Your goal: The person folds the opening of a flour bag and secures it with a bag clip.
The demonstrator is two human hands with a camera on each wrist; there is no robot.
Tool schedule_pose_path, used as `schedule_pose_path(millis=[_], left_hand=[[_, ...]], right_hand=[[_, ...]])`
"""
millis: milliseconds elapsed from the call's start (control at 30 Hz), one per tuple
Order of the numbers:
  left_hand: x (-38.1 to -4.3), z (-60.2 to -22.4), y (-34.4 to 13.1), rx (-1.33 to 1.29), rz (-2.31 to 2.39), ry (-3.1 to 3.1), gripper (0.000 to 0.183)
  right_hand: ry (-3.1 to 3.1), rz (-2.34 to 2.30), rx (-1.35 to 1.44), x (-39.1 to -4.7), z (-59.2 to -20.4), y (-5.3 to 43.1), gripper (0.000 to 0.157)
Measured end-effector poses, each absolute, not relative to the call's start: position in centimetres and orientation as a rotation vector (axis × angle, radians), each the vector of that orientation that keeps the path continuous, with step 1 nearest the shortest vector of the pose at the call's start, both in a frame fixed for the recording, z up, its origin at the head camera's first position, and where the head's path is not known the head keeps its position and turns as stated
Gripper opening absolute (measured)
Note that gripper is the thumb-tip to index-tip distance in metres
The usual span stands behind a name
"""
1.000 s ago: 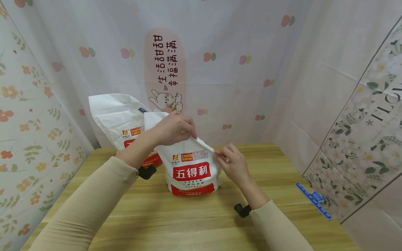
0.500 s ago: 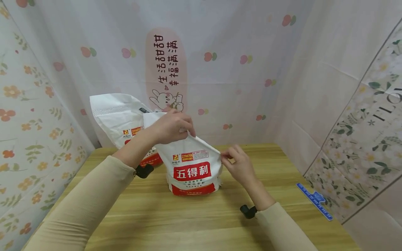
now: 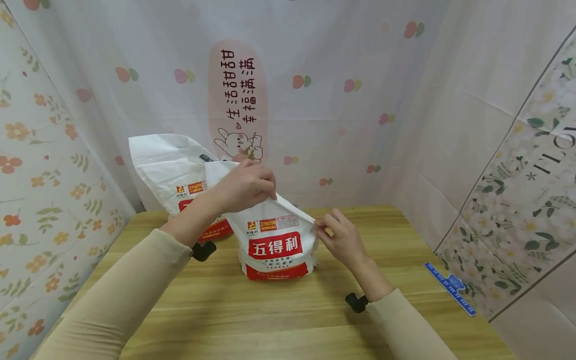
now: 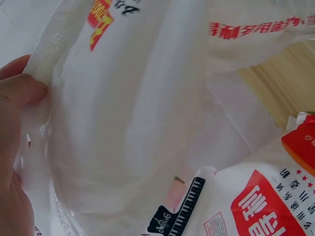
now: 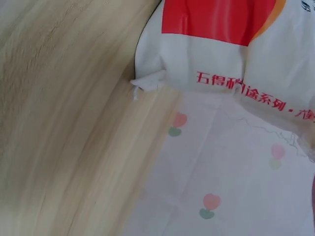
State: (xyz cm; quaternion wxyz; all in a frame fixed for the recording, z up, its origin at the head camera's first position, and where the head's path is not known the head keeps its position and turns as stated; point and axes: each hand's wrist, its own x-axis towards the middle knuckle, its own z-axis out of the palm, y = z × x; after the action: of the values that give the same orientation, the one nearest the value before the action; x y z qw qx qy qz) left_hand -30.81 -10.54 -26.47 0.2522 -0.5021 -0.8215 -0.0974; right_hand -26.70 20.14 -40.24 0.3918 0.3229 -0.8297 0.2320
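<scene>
In the head view a white flour bag with red panels stands upright mid-table. My left hand pinches its top edge near the upper left, thumb and fingers also showing on the plastic at the left of the left wrist view. At the lower right end of that slanting edge, my right hand pinches the corner. The edge runs taut between both hands. Behind and left leans a second flour bag, partly hidden by my left arm. A dark bag clip lies at that second bag.
A blue bag clip lies at the table's right side. The wooden table ends at patterned curtains behind and on both sides. Black wrist mounts hang below my wrists.
My right hand has moved right and slightly down, drawing the bag's corner outward. My left hand has shifted slightly left along the top edge. The second bag stays put.
</scene>
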Motion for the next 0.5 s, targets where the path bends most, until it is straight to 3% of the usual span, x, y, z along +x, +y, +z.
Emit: schedule_pose_path(millis=[267,500], left_hand=[[-30.5,-26.0,-9.7,-1.332,-0.246,-2.340,0.023],[-30.6,-26.1,-9.6,-1.334,-0.253,-2.342,0.018]], right_hand=[[-2.184,0.671,0.771,-26.5,-39.6,20.1,0.021],[-2.174,0.656,0.787,-26.5,-40.0,20.1,0.022]])
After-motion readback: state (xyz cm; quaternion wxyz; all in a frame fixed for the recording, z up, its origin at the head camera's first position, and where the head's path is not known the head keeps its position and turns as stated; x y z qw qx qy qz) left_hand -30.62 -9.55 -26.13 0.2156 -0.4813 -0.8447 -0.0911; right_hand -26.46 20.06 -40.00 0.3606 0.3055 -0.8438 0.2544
